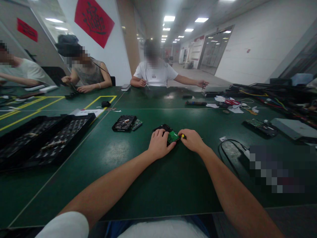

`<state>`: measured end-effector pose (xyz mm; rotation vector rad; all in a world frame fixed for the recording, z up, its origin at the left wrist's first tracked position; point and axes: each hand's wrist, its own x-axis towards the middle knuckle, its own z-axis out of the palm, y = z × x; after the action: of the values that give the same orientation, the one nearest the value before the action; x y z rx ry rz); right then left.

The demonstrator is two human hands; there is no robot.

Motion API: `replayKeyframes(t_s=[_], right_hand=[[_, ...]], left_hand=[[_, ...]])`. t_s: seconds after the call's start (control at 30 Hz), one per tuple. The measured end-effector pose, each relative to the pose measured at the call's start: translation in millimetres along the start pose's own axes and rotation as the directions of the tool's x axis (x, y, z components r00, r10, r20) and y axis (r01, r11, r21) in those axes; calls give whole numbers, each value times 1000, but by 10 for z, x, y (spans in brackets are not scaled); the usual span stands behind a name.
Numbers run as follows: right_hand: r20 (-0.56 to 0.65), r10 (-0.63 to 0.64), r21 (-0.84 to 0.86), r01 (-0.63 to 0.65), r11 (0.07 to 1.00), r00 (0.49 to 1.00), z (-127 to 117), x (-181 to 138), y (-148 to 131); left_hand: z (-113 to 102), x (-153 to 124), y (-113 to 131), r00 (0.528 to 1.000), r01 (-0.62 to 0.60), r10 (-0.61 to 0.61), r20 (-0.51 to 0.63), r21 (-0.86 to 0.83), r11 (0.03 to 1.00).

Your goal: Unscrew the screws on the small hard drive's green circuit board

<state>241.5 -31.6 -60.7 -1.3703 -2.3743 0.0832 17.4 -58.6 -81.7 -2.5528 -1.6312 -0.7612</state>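
A black hard drive (pixel 162 127) with a green circuit board (pixel 173 136) on its upper side lies on the table in front of me. My left hand (pixel 159 142) grips it, fingers over the far side and thumb at the near edge. Close to the board's right edge, my right hand (pixel 192 140) is closed around a small screwdriver (pixel 183 136). Only its yellow and black handle end shows clearly; the palm hides most of the rest. To the left lies another black hard drive (pixel 124 123), with a loose circuit board (pixel 137 124) against its right side.
Black compartment trays (pixel 55 145) stand on the left of the green table (pixel 158 188). At right are another drive (pixel 260 128), a grey metal box (pixel 294 129), a black cable (pixel 224 155) and heaped wires. A pen-shaped tool (pixel 195 103) lies farther back. Several people sit across the table.
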Motion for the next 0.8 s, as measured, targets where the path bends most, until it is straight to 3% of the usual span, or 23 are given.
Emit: replayKeyframes(t_s=[0.17, 0.43, 0.8], right_hand=[[-134, 33, 26, -30, 999, 990, 15, 10, 39], [-361, 153, 39, -149, 988, 920, -39, 18, 40], [-371, 137, 73, -118, 990, 919, -16, 11, 78]], left_hand=[[-7, -5, 5, 1000, -3, 3, -4, 5, 1000], [-21, -1, 11, 1000, 4, -4, -5, -17, 1000], [-22, -5, 18, 1000, 15, -15, -1, -29, 999]])
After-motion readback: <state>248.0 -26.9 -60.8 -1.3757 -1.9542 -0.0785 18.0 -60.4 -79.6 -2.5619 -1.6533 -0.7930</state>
